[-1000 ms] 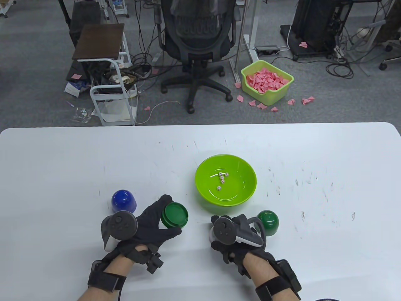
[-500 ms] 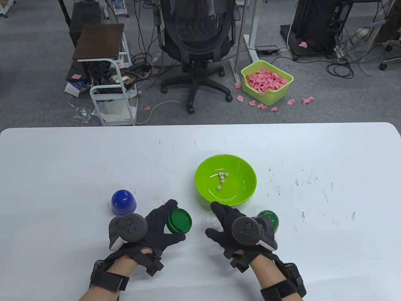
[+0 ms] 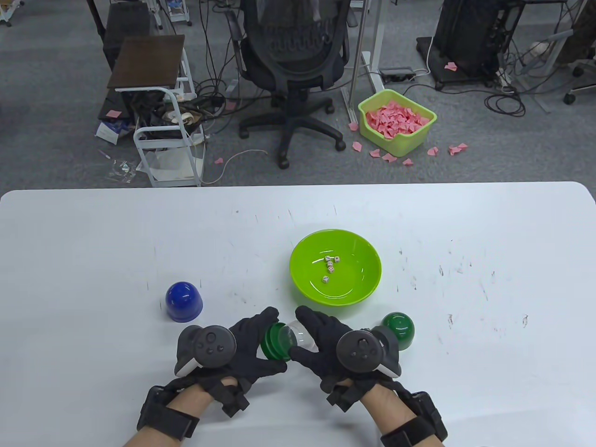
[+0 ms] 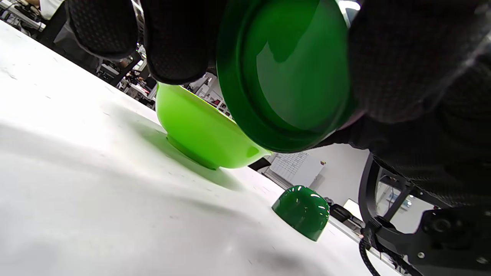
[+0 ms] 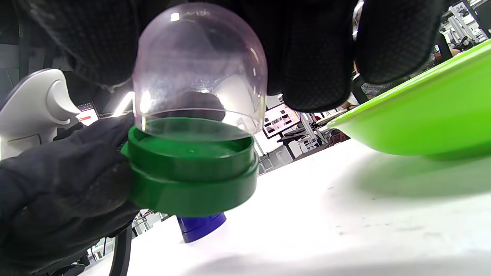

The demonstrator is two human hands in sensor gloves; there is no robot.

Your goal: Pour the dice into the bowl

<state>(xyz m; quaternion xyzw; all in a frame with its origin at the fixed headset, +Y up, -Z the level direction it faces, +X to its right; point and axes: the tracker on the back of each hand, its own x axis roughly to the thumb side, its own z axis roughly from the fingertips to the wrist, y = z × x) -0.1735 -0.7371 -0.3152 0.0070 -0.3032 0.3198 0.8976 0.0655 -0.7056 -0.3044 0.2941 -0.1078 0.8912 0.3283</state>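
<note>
The lime green bowl (image 3: 335, 267) stands mid-table with several white dice (image 3: 329, 267) in it; it also shows in the left wrist view (image 4: 199, 134) and the right wrist view (image 5: 422, 126). My left hand (image 3: 251, 347) grips a dark green round base (image 3: 274, 342), tipped on its side; the base fills the left wrist view (image 4: 287, 73). My right hand (image 3: 321, 344) holds a clear plastic dome (image 3: 303, 337) pressed against that base, seen close in the right wrist view (image 5: 199, 73) with the base (image 5: 191, 172) under it. No dice show inside the dome.
A blue dome cup (image 3: 183, 301) stands left of my hands, also in the right wrist view (image 5: 201, 226). A dark green dome cup (image 3: 398, 329) stands right of my right hand, also in the left wrist view (image 4: 302, 211). The white table (image 3: 465, 233) ends at the far edge.
Both hands moved toward each other. The left hand tipped the green base on its side; the right hand brought the clear dome against it.
</note>
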